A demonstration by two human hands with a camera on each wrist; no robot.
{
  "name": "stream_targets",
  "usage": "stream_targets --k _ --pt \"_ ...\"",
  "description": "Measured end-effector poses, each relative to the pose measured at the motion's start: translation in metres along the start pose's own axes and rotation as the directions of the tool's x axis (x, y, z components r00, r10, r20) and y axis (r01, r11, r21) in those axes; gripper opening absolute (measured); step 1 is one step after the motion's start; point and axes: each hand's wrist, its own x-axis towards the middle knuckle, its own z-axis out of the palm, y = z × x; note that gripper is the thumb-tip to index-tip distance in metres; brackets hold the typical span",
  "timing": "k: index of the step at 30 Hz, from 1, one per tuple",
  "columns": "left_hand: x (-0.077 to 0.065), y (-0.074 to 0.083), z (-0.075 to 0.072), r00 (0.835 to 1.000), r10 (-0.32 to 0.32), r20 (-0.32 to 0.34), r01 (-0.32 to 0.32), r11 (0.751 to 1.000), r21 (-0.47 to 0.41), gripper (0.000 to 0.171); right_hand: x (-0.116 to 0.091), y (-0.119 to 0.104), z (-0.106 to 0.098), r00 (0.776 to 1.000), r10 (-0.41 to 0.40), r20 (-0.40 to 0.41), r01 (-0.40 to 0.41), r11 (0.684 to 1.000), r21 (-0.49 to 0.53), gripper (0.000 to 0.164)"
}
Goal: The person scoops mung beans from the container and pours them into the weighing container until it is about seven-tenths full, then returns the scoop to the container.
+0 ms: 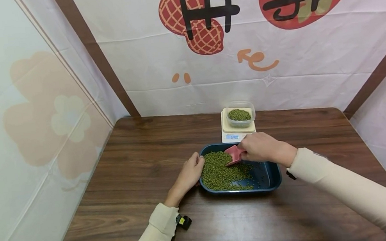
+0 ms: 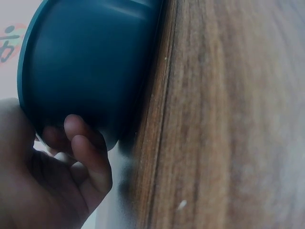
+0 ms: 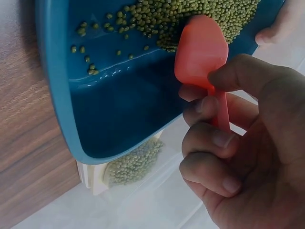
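Observation:
A deep blue tray (image 1: pixel 273 175) holds green mung beans (image 1: pixel 219 170), heaped toward its left side with a few scattered at the right. My left hand (image 1: pixel 189 174) grips the tray's left end; in the left wrist view, curled fingers (image 2: pixel 93 160) lie against the outer wall. Over the tray, my right hand (image 1: pixel 261 147) holds a small pink scoop (image 1: pixel 234 154) by its handle, thumb laid along the base of the bowl. The scoop's front edge meets the beans. Seen from the right wrist, the scoop (image 3: pixel 200 50) shows its back, so its contents are hidden.
Behind the tray stands a white kitchen scale (image 1: pixel 225 127) with a lit display. On it sits a clear plastic tub (image 1: pixel 252 111) holding more mung beans. All stand on a dark wooden table (image 1: pixel 147 160), with printed cloth (image 1: pixel 151 58) hanging behind and at the sides.

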Motion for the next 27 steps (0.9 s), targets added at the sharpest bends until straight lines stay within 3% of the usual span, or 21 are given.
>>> stream_targets --k 27 --pt "-0.001 -0.001 0.0 1.0 0.003 -0.004 -0.004 1.0 -0.007 0.035 0.019 -0.006 0.01 0.999 -0.041 -0.029 0.043 0.998 0.044 0.028"
